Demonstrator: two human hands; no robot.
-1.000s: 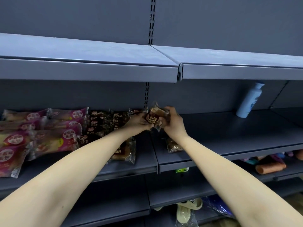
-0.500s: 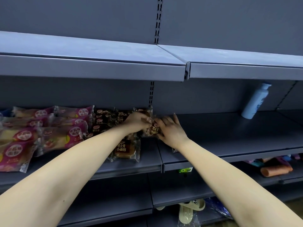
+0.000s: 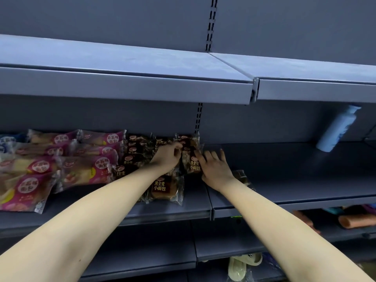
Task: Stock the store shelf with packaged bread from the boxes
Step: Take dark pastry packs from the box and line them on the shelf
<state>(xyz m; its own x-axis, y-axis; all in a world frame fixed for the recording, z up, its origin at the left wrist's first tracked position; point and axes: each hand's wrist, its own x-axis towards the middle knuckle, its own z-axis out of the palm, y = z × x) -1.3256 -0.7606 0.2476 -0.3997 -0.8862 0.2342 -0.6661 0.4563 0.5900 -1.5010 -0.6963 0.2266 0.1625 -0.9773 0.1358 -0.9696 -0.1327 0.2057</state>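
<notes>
- A small dark-brown plastic-wrapped bread packet point(image 3: 192, 159) is being settled on the grey metal shelf point(image 3: 305, 176), beside its row.
- It is being pinched by the left hand point(image 3: 166, 157) and steadied by the flat, spread right hand point(image 3: 216, 169).
- It is being judged light, soft and crinkly-slick; edges are being favoured over the squashable middle.

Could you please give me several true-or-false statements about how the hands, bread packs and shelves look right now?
1. Both hands, left hand and right hand, rest on the dark brown whole-wheat bread packs. True.
2. The pink strawberry bread packs lie to the right of the brown ones. False: they lie to the left.
3. A pale blue plastic bottle stands on the grey metal middle shelf. True.
4. The grey top shelf is full of bread. False: nothing is on it.
</notes>
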